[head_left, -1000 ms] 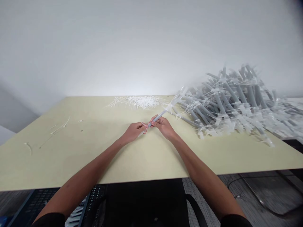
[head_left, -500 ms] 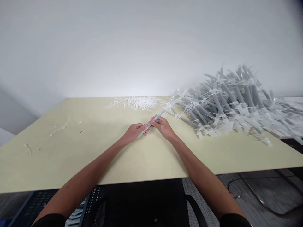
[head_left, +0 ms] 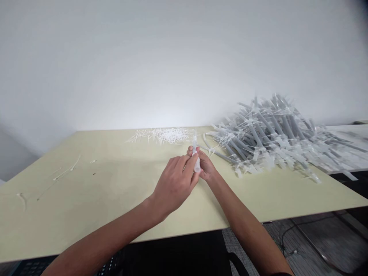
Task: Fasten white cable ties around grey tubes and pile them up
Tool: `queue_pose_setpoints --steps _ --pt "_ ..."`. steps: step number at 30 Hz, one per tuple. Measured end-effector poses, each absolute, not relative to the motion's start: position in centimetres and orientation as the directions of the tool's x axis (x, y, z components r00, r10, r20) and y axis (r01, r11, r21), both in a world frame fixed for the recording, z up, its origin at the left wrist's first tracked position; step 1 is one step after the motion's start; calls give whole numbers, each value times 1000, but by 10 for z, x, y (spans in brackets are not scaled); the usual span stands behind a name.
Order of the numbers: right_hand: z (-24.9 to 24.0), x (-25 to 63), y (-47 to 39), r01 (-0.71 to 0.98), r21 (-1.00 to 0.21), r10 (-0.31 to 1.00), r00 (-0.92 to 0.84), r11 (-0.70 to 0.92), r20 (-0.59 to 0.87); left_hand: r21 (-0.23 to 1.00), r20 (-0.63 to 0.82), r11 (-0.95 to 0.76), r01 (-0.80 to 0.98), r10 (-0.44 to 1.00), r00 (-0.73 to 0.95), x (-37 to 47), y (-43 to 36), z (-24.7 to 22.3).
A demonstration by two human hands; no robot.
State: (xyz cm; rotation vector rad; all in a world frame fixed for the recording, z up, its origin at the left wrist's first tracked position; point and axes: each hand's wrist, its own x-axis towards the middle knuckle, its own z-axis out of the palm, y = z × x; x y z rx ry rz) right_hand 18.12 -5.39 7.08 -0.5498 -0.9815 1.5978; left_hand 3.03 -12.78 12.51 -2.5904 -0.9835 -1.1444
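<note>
A translucent whitish tube piece [head_left: 197,165] points toward me above the middle of the pale yellow-green table [head_left: 120,172]. My right hand [head_left: 206,165] is wrapped round it from the right side. My left hand [head_left: 175,182] lies against its left side, back of the hand upward, with its fingers closed on the tube. The two hands touch around it, and part of the tube is hidden by the fingers.
A large heap of grey tubes with translucent ends [head_left: 264,134] covers the table's right side. Thin white ties [head_left: 172,135] lie piled at the back middle. A few loose ties [head_left: 67,171] lie on the left.
The tube has turned from a diagonal to point toward me. My left hand has moved right and turned back upward over it. The view has shifted slightly.
</note>
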Motion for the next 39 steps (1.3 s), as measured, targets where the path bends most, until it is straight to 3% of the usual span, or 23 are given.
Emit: queue_pose_setpoints --steps 4,9,12,16,22,25,30,39 --pt "70 182 -54 -621 -779 946 -295 -83 135 58 701 -773 632 482 525 36 -124 127" --pt "67 183 -53 -575 -816 956 -268 -57 122 121 676 -775 620 521 520 36 -127 132" --pt "66 183 -51 -555 -832 966 -223 -15 132 310 614 -756 576 622 485 30 -127 139" --pt "68 180 -50 -528 -848 969 -185 40 161 639 448 -544 543 838 312 15 -109 140" --pt "66 168 -50 -466 -878 971 -138 111 196 778 311 -412 474 908 279 8 -74 115" --pt "63 163 -50 -464 -874 974 -90 143 207 775 323 -405 486 914 246 10 -69 102" --pt "61 160 -50 -442 -878 978 -11 181 207 664 476 -477 577 864 167 13 -67 87" --pt "59 159 -51 -453 -873 982 40 184 186 492 602 -609 623 754 262 16 -62 78"
